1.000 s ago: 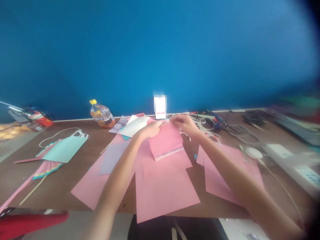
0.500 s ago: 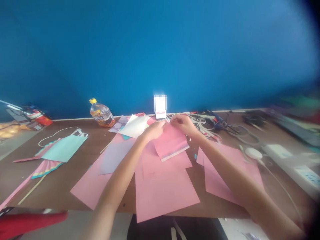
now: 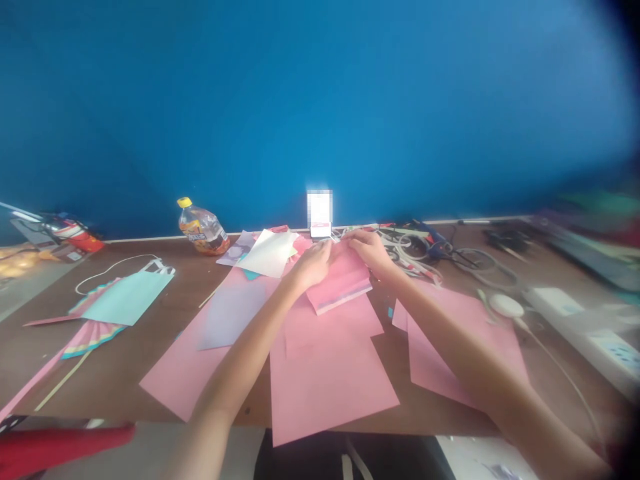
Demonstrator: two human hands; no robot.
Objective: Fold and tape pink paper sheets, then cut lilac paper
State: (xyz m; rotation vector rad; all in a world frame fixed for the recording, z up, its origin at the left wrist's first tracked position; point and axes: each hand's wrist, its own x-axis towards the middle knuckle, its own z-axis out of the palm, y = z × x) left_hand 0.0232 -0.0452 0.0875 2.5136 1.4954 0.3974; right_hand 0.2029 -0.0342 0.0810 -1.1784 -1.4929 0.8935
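Both my hands are at the far end of a piece of pink paper point(image 3: 336, 285) with a pale strip along its near edge. My left hand point(image 3: 315, 262) is closed on the paper's far left corner. On the far right side, my right hand point(image 3: 369, 247) grips the same paper with bent fingers. The paper is tilted above larger pink sheets point(image 3: 333, 393) lying on the table. My fingertips are small and partly hidden. Just beyond my hands a lit phone point(image 3: 321, 213) stands upright against the blue wall.
A bottle with a yellow cap point(image 3: 203, 229) leans at the back left, near a white sheet point(image 3: 270, 252). A light-blue paper piece point(image 3: 127, 298) and a pleated paper fan point(image 3: 95, 337) lie left. Tangled cables point(image 3: 410, 247) and a power strip point(image 3: 580, 327) are on the right.
My left hand has turned and its back shows more. The pink paper's near edge has lifted slightly away from me. My right hand has flattened a little over the paper.
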